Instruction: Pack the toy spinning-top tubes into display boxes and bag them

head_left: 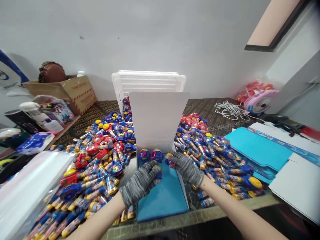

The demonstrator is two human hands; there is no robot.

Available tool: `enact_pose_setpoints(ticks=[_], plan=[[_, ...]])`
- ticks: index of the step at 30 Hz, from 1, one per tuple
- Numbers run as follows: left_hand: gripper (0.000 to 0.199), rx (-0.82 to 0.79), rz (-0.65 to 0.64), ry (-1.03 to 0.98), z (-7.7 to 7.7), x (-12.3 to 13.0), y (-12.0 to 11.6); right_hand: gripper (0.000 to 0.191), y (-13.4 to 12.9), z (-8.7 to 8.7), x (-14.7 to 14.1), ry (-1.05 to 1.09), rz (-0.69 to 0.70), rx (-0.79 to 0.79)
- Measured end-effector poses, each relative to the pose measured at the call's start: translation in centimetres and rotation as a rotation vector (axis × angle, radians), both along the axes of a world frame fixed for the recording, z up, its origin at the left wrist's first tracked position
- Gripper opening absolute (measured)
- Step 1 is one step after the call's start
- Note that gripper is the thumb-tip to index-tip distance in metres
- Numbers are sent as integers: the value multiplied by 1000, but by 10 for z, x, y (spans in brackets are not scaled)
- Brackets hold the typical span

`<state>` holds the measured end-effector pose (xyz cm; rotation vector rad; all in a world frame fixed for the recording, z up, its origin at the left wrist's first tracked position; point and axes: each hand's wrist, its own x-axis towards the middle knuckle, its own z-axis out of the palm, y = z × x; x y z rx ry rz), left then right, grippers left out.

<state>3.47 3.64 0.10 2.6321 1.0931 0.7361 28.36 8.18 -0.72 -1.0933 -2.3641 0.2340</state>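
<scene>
Grey knit-gloved left hand (142, 180): is curling part-closed over a dark-blue plastic piece (159, 174) at its 2 o'clock; fingers are hiding much of it, so whether they are gripping it or only touching it, I cannot tell.

Grey knit-gloved right hand (187, 166): is reaching toward 10 o'clock, fingers bent at a small red-and-blue plastic toy (170, 162); whether they are pinching it, I cannot tell.

Nearer hand: the right is touching the red-and-blue toy; the left is lying farther off, at that toy's 7 o'clock.

Two round blue-and-red plastic toys (144, 155) (157, 155): are sitting side by side at the left hand's 12 and 1 o'clock, forming a row with the touched toy, its long axis running roughly 9 to 3.

Glossy blue rectangular panel (165, 200): is lying below both hands, its long axis running 12 to 6.

Plain white upright board (158, 120): is standing at 12, just beyond the row.

Mixed blue, red and yellow plastic heaps (100, 180) (215, 166): are spreading at 9 and 3.

White plastic basket (148, 75): is standing behind the board.
</scene>
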Motion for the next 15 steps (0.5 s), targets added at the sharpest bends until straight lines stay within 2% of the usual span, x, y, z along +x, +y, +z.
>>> enact_pose_setpoints(ticks=[3, 5, 9, 11, 13, 15], plan=[[36, -41, -139, 182, 15, 7, 4, 37, 15, -1, 0, -6, 31, -54], [37, -77, -151, 214, 16, 18, 11, 39, 27, -9, -4, -58, -19, -26], [34, -134, 89, 152, 11, 40, 28, 42, 38, -28, -17, -86, -184, 101], [34, -117, 175, 64, 11, 37, 31, 40, 34, -31, -18, -91, -236, 175], [33, -63, 294, -116, 17, 18, 27, 37, 24, -29, -10, -86, -233, 235], [24, -26, 454, -351, 21, -18, 20, 46, 12, -25, 10, -65, -255, 264]])
